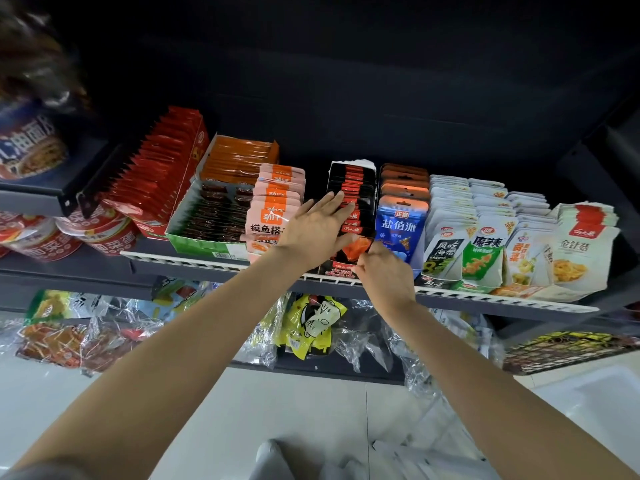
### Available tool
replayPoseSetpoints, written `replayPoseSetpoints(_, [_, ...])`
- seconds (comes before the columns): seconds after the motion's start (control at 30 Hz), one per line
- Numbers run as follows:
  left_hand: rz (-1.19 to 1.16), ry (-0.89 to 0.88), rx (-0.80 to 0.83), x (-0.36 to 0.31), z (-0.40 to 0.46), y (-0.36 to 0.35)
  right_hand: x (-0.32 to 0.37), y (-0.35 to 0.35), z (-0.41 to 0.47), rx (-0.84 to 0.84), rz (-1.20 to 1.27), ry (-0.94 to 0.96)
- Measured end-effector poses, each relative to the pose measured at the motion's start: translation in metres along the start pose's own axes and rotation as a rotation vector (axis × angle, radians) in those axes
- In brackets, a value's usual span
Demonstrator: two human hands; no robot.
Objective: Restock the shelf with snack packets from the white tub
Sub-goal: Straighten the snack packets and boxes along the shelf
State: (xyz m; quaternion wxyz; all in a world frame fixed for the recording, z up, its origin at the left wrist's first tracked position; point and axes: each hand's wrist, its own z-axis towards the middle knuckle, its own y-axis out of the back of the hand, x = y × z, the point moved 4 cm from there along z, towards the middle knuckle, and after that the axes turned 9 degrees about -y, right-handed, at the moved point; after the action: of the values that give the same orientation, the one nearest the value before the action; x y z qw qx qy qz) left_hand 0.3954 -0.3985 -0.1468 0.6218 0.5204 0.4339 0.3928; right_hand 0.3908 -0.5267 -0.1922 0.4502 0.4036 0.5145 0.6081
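- Far to the left of my left hand I see red noodle cups point(52, 237) lying on their sides on a lower ledge.
- Closer to that hand stands a tall box of red packets point(162, 174), then a green-edged box of dark packets point(211, 220), with an orange box point(239, 157) behind it.
- Just left of my left hand is a row of pink and orange packets point(277, 199), upright on the shelf point(221, 264).
- My left hand point(313, 232) is released, fingers straight and flat, pressing on the tops of the black and red snack packets point(356, 188) lined up in their row.
- My right hand point(384, 271) sits at the front of that same row, fingers curled, pinching the front black packet point(341, 268) by its lower edge at the shelf rail.
- Just right of my right hand is a blue packet point(400, 230), then rows of white packets point(485, 216) running to the shelf's end.
- Below my hands, the lower shelf holds clear and yellow bags point(315, 323).
- Low to the right of my right arm, a corner of the white tub point(599, 403) shows on the floor.
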Motion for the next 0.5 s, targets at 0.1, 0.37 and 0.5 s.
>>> replayPoseSetpoints(0.1, [-0.012,0.011,-0.074,-0.002,0.002,0.002,0.000,0.000,0.000,0.028,0.039,-0.035])
replayPoseSetpoints(0.37, [0.017,0.043,-0.081,0.004,-0.017,0.006,0.010,0.017,-0.017,-0.162,0.075,0.126])
replayPoseSetpoints(0.5, [0.079,0.319,-0.061,0.032,-0.040,0.007,0.030,0.015,-0.018,-0.140,0.058,0.211])
